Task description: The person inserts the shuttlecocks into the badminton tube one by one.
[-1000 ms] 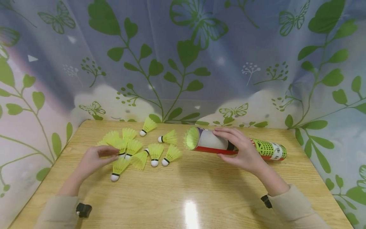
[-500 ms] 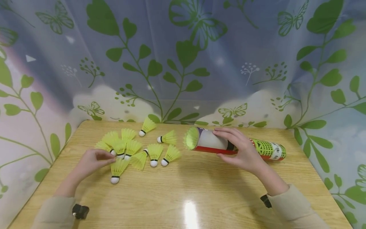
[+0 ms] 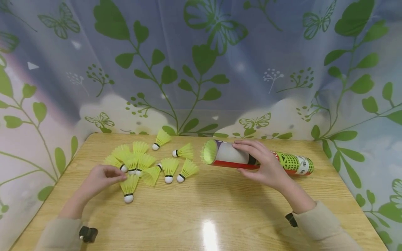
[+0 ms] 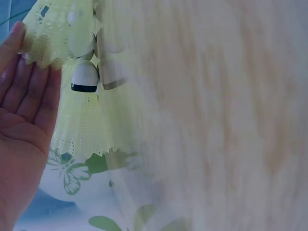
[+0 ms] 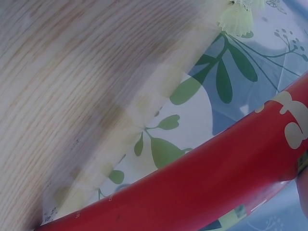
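Note:
My left hand pinches the skirt edge of a yellow shuttlecock, whose white cork points toward me in the head view. The left wrist view shows the thumb and fingers of that hand at the rim of the skirt. Other shuttlecocks lie bunched just beyond it. My right hand grips a long shuttlecock tube, tilted with its mouth facing left. A shuttlecock skirt fills that mouth. In the right wrist view the tube's red side crosses the lower part.
Several loose shuttlecocks, among them one at the back and one beside the tube's mouth, lie on the wooden table. A patterned curtain rises behind the table and along both sides.
The left hand has drawn back slightly from the bunch and down onto the near shuttlecock. That shuttlecock's cork has shifted a little toward me and right. The right hand and tube have stayed put.

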A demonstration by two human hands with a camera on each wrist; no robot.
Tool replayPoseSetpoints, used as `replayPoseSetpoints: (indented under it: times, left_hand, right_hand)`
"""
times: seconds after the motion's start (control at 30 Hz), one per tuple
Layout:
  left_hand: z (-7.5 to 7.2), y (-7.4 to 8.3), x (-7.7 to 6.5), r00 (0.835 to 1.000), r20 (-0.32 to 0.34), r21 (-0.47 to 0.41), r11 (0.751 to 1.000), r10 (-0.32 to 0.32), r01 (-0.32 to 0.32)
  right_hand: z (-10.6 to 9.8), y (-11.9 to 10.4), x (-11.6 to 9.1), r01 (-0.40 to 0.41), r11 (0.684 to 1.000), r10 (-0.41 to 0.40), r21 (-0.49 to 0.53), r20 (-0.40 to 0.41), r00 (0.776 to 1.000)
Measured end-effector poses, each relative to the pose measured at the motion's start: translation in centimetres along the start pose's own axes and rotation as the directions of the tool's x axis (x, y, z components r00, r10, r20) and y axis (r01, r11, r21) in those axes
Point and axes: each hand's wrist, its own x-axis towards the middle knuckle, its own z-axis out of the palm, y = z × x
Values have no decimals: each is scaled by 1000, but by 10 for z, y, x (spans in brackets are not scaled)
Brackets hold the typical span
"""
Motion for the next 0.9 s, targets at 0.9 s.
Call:
replayPoseSetpoints:
  times: [0.9]
  left_hand:
    - [16,60,11,901,-424,-90,985,95,-146]
  right_hand:
    - [-3,0,1,11,1000,-11,-7,-25,1000]
